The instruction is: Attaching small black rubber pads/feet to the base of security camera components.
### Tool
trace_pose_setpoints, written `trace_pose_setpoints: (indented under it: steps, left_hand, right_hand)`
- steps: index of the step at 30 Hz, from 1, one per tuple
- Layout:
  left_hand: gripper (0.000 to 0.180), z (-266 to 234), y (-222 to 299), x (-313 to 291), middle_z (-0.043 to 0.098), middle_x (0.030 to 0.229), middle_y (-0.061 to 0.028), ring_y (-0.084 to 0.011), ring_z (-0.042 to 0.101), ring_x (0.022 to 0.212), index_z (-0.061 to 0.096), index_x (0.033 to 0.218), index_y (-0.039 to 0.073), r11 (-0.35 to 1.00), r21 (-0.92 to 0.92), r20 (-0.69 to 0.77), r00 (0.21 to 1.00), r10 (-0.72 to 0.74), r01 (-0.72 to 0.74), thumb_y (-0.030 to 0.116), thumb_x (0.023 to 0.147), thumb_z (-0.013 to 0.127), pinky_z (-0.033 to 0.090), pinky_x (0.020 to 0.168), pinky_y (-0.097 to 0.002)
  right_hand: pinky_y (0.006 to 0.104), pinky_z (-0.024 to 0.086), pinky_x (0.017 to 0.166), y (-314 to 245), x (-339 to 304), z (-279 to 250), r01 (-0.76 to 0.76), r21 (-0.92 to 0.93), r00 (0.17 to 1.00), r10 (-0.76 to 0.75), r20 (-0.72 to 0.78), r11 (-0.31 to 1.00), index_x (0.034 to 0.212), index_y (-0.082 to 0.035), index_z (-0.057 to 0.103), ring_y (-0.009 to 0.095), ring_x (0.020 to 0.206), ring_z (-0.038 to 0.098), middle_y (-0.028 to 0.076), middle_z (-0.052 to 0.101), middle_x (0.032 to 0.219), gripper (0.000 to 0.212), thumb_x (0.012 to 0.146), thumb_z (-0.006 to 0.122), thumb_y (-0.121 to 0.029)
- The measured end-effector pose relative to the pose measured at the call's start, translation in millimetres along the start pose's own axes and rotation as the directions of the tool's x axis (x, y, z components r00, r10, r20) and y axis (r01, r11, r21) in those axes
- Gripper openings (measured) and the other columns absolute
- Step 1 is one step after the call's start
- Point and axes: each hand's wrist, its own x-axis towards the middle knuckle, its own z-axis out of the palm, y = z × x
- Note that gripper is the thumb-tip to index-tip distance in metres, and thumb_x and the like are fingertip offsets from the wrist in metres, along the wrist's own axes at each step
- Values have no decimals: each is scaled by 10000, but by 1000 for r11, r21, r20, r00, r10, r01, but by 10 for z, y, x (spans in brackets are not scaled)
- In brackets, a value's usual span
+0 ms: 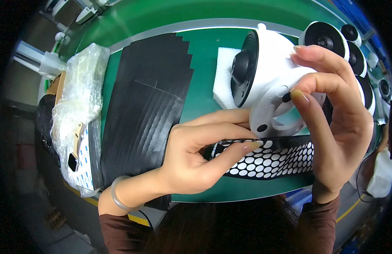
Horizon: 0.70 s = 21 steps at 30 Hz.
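Observation:
My left hand (191,158) is closed, its thumb and forefinger pinching the edge of a black sheet (268,165) covered in rows of round white dots. Above the sheet stands a white ring-shaped plastic part (265,106), with a round black pad (262,128) on its lower face. Thumb and forefinger of my right hand (337,110) close on a small round black pad (286,98) right at the ring; whether it touches the ring I cannot tell. Behind the ring, a white rounded housing with a black front (276,53) lies on its side, partly hidden by my right hand.
Long black textured sheets (149,97) lie stacked on the green table (204,46). A white foam block (223,78) sits beside the housing. Several similar white housings (325,38) crowd the right back. At the left lies a clear plastic-wrapped bundle (83,80).

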Motion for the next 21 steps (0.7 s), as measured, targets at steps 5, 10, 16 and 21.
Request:
trace_pose_setpoints:
  steps: [5,10,16,21]
  left_hand:
    - [134,6,1,9,599,892,-149,-195,603,763,626,823,-27,998,37,8,999,49,-49,-45,691,626,460,676,-250]
    - [145,-15,37,12,595,910,-163,-205,594,786,625,819,-44,999,42,30,999,21,-23,-68,680,594,453,702,-261]
    - [169,-3,19,-3,593,919,-177,-217,587,807,626,819,-62,999,32,35,999,17,-18,-96,667,561,448,727,-272]
    - [172,-9,35,-7,595,904,-167,-212,586,792,630,818,-54,999,52,36,999,12,-14,-98,665,564,450,706,-266]
  right_hand:
    - [312,430,836,-40,31,30,16,-27,1000,-16,-2,1000,801,-8,597,233,979,553,152,542,1079,59,741,597,-7]
    - [304,430,828,-55,49,68,43,-26,999,-43,-13,999,793,-4,591,227,967,554,148,544,1061,58,736,594,9]
    - [296,414,829,-86,52,65,57,-17,998,-57,-28,998,773,12,575,221,950,552,149,543,1038,50,727,586,27]
    - [297,397,837,-146,66,66,-14,26,1000,14,8,1000,762,17,567,218,950,542,145,542,1020,47,720,581,32]
